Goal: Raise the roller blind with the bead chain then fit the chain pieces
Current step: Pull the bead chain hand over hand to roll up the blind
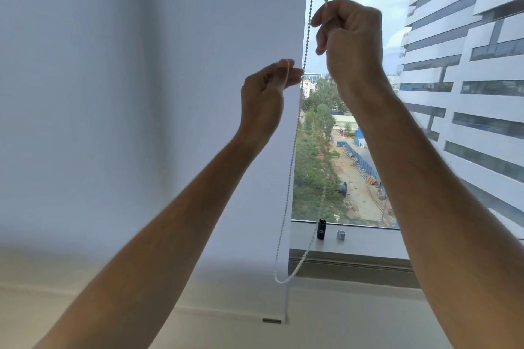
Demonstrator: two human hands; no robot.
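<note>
A white roller blind point(170, 93) hangs lowered over the left part of the window, and its bottom bar point(272, 320) sits below sill level. A bead chain point(295, 144) runs down the blind's right edge in two strands and ends in a loop point(283, 280) near the sill. My right hand point(351, 37) is raised high and closed on the right strand. My left hand point(269, 91) is lower, beside the left strand, with thumb and fingers pinched together next to it; whether it grips the chain is unclear.
On the window sill point(368, 244) stand a small black cylinder point(321, 229) and a small grey piece point(341, 235). Through the glass I see a tall building point(467, 65) and trees below. The wall lies under the sill.
</note>
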